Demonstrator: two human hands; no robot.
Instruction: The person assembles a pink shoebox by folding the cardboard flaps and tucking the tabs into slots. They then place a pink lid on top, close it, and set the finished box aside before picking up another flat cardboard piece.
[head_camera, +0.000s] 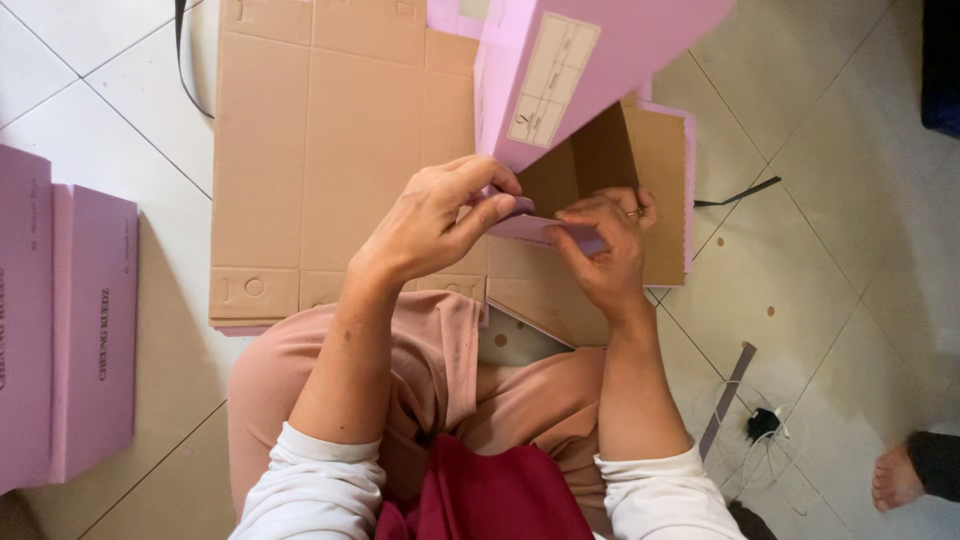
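I hold a pink cardboard box (580, 60) with a brown inside, partly folded, above my lap. My left hand (435, 220) pinches a pink flap (545, 230) at the box's lower edge between thumb and fingers. My right hand (605, 250), with a ring on one finger, grips the same flap from the right side. A pale label panel shows on the box's pink outer wall. Both forearms come out of white sleeves.
A stack of flat brown cardboard blanks (320, 150) lies on the tiled floor ahead. Folded pink boxes (70, 320) stand at the left. A black strap (740, 195), a pink strip and a small black object with white cord (765, 425) lie right. Another person's bare foot (895, 480) is at the lower right.
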